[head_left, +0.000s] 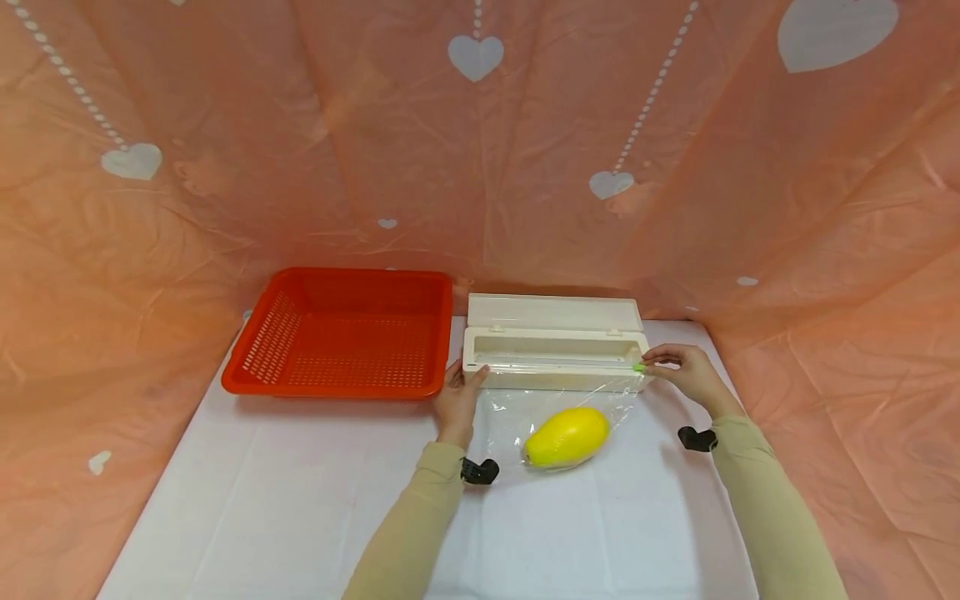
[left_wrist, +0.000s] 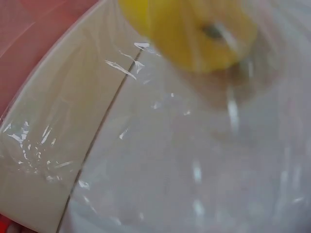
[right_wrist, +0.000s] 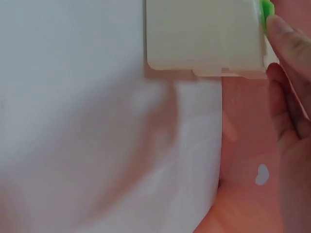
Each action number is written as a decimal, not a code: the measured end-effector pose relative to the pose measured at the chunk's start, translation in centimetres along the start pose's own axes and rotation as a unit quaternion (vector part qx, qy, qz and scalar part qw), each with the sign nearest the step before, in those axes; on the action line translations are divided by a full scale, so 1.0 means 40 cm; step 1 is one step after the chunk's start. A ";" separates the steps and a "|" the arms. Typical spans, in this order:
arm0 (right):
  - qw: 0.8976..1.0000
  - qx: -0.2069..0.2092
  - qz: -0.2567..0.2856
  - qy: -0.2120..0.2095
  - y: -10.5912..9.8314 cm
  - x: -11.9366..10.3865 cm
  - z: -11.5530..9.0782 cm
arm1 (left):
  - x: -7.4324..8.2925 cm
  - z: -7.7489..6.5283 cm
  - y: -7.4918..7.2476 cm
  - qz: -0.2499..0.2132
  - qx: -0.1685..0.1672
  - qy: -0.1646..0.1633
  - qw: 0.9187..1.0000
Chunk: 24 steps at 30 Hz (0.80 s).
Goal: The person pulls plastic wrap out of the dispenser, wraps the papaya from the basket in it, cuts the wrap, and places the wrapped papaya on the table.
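A cream cling film dispenser (head_left: 555, 381) stands on the table with its lid (head_left: 555, 312) raised. My left hand (head_left: 455, 408) grips its left end, thumb at the front top edge. At the right end, my right hand (head_left: 693, 379) pinches the small green slider (head_left: 638, 367) between thumb and fingertips; the right wrist view shows the slider (right_wrist: 267, 14) at the dispenser's edge. Clear cling film (head_left: 504, 417) runs from the dispenser toward me and over a yellow papaya (head_left: 567, 437). In the left wrist view the film blurs the papaya (left_wrist: 194, 39), and the left hand is mostly hidden.
An orange-red plastic basket (head_left: 360, 333) with perforated sides stands left of the dispenser, close to my left hand. A white cloth covers the table (head_left: 300, 500). Peach curtains (head_left: 480, 150) with white hearts hang behind and at both sides.
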State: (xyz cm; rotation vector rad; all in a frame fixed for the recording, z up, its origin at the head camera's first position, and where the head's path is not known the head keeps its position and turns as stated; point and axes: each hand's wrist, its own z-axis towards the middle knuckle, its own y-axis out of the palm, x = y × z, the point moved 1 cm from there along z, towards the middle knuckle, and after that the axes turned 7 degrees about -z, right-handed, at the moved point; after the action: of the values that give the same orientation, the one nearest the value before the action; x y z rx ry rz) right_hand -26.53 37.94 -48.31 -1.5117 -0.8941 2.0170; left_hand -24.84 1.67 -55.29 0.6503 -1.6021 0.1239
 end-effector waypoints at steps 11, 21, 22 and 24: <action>0.995 0.077 0.059 -0.013 0.163 -0.083 -0.178 | 0.020 0.001 0.002 -0.005 -0.012 -0.029 0.999; 0.996 0.034 0.087 -0.014 0.176 -0.114 -0.256 | 0.035 -0.017 -0.007 0.028 -0.014 -0.039 0.999; 0.996 0.027 0.085 -0.019 0.175 -0.123 -0.260 | 0.034 -0.020 -0.009 0.044 -0.006 -0.039 0.998; 0.996 0.020 0.078 -0.025 0.176 -0.140 -0.264 | 0.029 -0.026 -0.013 0.077 0.013 -0.037 0.996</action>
State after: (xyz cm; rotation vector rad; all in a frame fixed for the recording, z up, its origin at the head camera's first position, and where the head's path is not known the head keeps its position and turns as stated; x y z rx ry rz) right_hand -14.70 31.59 -51.74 -1.5585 -0.7704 2.1787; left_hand -23.67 1.34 -54.18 0.5576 -1.7249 0.2368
